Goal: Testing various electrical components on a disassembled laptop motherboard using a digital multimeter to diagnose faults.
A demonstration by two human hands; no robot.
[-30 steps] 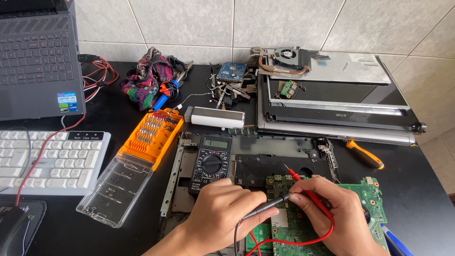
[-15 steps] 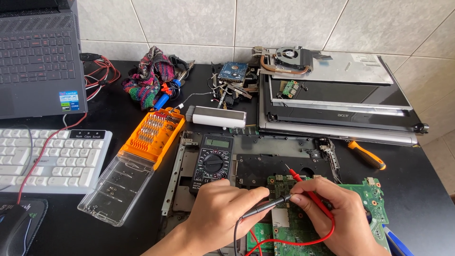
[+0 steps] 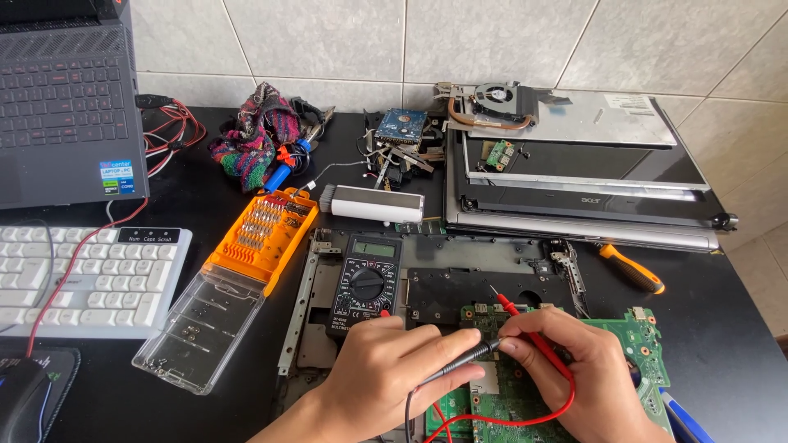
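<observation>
We take the green circuit board [image 3: 648, 353], lying at the near edge of the black worktop [image 3: 739, 344], as our landmark. Over its left part our left hand [image 3: 394, 373] is closed around a black test probe [image 3: 460, 361], the tip pointing right toward the board's middle. Over the board's centre our right hand [image 3: 574, 373] pinches a red test probe [image 3: 525, 324] between thumb and fingers, its tip angled up and left onto the board's far edge. The two probes cross just beside each other between our hands; whether the tips touch the board we cannot tell. A red lead [image 3: 501, 422] loops beneath the right hand across the board's near portion.

Just left of the board, beyond the left hand, lies a black digital multimeter [image 3: 367, 283] on the stripped laptop chassis [image 3: 476, 279]. Farther left of the board sits an orange screwdriver bit case [image 3: 263, 230] with its clear lid [image 3: 201, 328] swung open. Well left of the board are a white keyboard [image 3: 82, 279] and an open grey laptop [image 3: 66, 98]. Beyond the board stand a white cylindrical object [image 3: 373, 203] and a stack of laptop lids [image 3: 574, 180] bearing a cooling fan [image 3: 497, 94]. Right of the board's far corner rests an orange-handled screwdriver [image 3: 632, 269].
</observation>
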